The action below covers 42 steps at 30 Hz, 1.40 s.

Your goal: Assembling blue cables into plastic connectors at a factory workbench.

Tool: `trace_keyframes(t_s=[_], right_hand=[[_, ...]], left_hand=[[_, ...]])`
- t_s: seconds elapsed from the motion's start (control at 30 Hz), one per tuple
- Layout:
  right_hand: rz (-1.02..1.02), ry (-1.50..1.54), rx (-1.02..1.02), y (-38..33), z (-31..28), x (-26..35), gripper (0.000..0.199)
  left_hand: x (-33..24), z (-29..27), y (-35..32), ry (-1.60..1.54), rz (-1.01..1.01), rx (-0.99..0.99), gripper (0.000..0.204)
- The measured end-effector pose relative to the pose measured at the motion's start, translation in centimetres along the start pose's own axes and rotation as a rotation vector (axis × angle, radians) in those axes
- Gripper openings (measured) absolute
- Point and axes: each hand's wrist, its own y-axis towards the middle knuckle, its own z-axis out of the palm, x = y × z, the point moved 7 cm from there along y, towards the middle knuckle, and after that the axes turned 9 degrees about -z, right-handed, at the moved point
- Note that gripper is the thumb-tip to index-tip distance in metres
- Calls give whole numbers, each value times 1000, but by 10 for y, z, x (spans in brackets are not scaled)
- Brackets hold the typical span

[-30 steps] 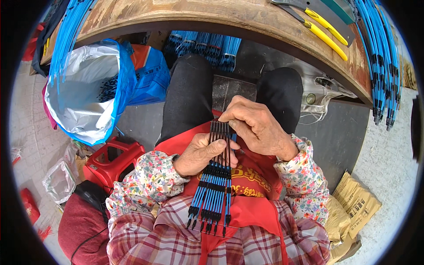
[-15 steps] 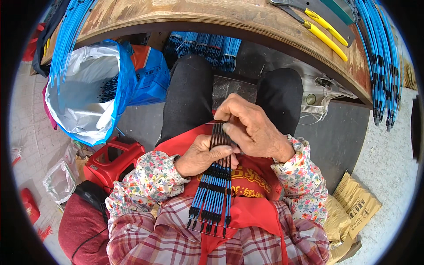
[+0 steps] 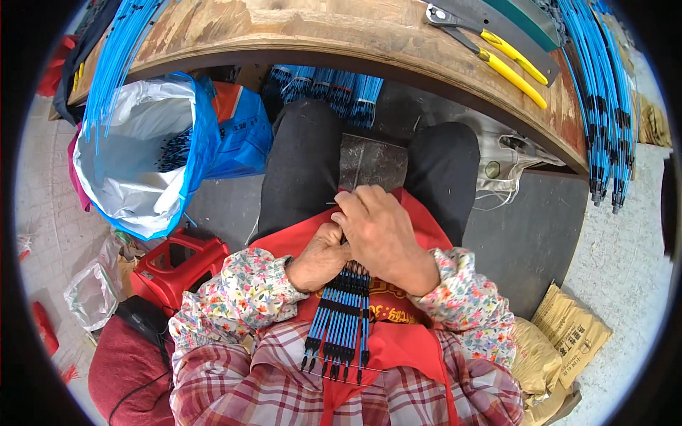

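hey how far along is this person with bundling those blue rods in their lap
Looks mid-job. Done, it seems: the open plastic bag already holds similar blue and black pieces. In hand: the left hand and right hand are closed over the top of a row of blue rods lying on the red apron. Left: many loose blue rods hang off the wooden table.

blue and black rods (image 3: 339,321), red apron (image 3: 398,341), floral sleeves (image 3: 238,298), plaid shirt (image 3: 234,390), yellow-handled pliers (image 3: 508,60)
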Motion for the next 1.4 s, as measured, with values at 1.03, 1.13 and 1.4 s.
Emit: trace_keyframes(t_s=[1.03, 1.13, 1.4], right_hand=[[307, 684, -152, -46, -3, -58, 24], [388, 1041, -375, -44, -50, -49, 23], [87, 897, -674, -26, -128, -31, 25]], left_hand=[[-97, 74, -52, 845, 590, 530, 30], [-112, 67, -28, 760, 430, 441, 26], [-154, 97, 2, 560, 368, 295, 17]])
